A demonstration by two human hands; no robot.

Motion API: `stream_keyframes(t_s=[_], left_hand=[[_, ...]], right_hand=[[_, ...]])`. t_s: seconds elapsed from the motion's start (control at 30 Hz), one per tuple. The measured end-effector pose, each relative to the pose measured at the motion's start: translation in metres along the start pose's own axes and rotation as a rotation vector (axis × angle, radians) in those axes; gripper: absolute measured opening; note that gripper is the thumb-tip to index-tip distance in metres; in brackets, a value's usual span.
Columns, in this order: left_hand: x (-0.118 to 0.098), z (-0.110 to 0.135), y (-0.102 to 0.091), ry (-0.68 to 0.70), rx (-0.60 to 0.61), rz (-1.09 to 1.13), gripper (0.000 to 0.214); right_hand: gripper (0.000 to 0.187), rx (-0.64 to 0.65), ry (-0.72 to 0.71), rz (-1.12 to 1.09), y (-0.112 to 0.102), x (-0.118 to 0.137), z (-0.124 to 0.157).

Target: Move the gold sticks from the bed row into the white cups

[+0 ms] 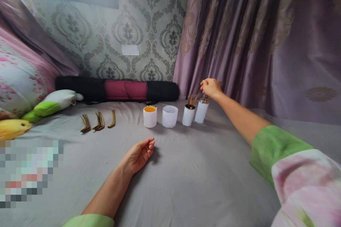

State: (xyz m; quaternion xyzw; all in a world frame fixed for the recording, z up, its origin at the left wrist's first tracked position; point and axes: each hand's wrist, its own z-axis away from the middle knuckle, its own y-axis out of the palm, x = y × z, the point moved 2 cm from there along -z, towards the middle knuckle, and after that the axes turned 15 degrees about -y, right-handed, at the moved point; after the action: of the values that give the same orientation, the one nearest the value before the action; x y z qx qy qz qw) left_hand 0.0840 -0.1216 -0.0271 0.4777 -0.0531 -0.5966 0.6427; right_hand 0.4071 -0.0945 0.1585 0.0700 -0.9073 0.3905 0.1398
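Observation:
My right hand (pixel 211 88) is raised above two white-wrapped cans, its fingertips pinching the upper end of a thin brown stick (pixel 196 96). That stick slants down toward the mouth of the nearer can (pixel 188 116), where a few similar sticks stand. Beside it the other can (pixel 201 111), partly behind, also holds several sticks. My left hand (pixel 141 156) rests on the grey sheet, fingers curled in, nothing visible in them. Beyond it stand a white cup with an orange inside (pixel 150 117) and a whitish translucent cup (pixel 169 117).
Bent brown-gold sticks lie in small groups on the left: one bundle (pixel 85 124), a second (pixel 99 122) and a third (pixel 112 120). Plush toys (pixel 53 104) lie farther left. A black and maroon roll (pixel 125 90) runs along the wall; a purple curtain (pixel 239 42) hangs at right.

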Motion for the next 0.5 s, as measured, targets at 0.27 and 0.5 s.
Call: stream_keyframes(t_s=[0.27,0.5], left_hand=[[0.001,-0.001,0.000,0.009,-0.002,-0.007,0.012],[0.001,-0.002,-0.002,0.012,0.006,-0.007,0.013]], right_hand=[[0.026,0.068,-0.036,0.062,0.009,0.002,0.001],[0.026,0.117,-0.036,0.027,0.021,-0.002,0.004]])
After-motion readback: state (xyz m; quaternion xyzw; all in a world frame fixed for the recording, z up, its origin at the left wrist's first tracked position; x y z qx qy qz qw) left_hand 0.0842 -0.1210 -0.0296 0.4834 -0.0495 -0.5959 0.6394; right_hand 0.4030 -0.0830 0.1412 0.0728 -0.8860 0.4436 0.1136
